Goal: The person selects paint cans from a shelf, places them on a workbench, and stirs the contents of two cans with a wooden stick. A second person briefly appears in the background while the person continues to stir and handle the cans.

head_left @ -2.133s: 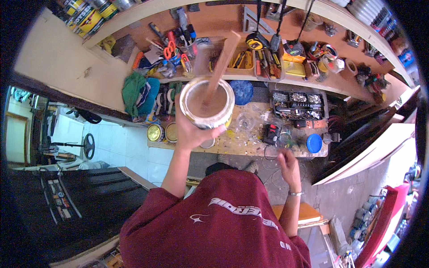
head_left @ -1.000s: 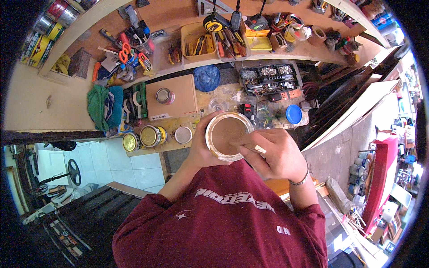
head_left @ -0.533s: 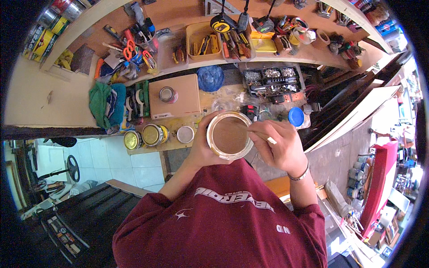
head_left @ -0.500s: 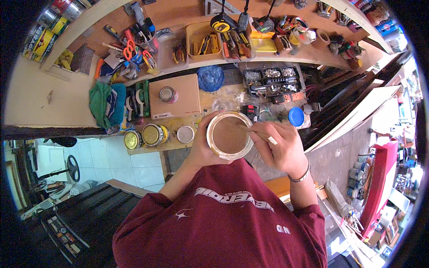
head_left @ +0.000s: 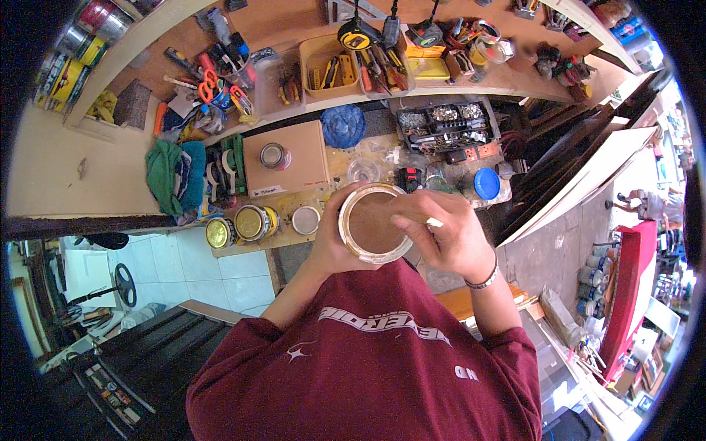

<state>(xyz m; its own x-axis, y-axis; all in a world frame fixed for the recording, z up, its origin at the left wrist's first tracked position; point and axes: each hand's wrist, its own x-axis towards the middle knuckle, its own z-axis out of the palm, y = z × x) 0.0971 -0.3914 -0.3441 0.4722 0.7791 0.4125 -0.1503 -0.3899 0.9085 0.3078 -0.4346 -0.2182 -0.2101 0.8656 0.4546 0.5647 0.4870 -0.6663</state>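
My left hand (head_left: 330, 244) is wrapped round the side of an open round can (head_left: 343, 234), holding it up in front of my chest. Smooth brown paint (head_left: 371, 220) fills the inside, and pale smears coat the rim. Over the can's right edge, my right hand (head_left: 452, 234) pinches a thin stick (head_left: 434, 222). Only its pale upper end pokes out between the fingers; my hand hides the rest, so how deep it reaches cannot be seen.
The workbench beyond holds a cardboard box (head_left: 301, 140) with a small can (head_left: 274, 156), lidded cans (head_left: 251, 221), a blue lid (head_left: 487, 184) and a black organizer tray (head_left: 441, 128). A tool shelf (head_left: 279, 114) runs above. Boards (head_left: 588, 176) lean at right; a person (head_left: 651, 206) is far off.
My right hand has shifted slightly left and closer over the can, and the stick has tilted so less of it shows. The can stays almost where it was in my left hand.
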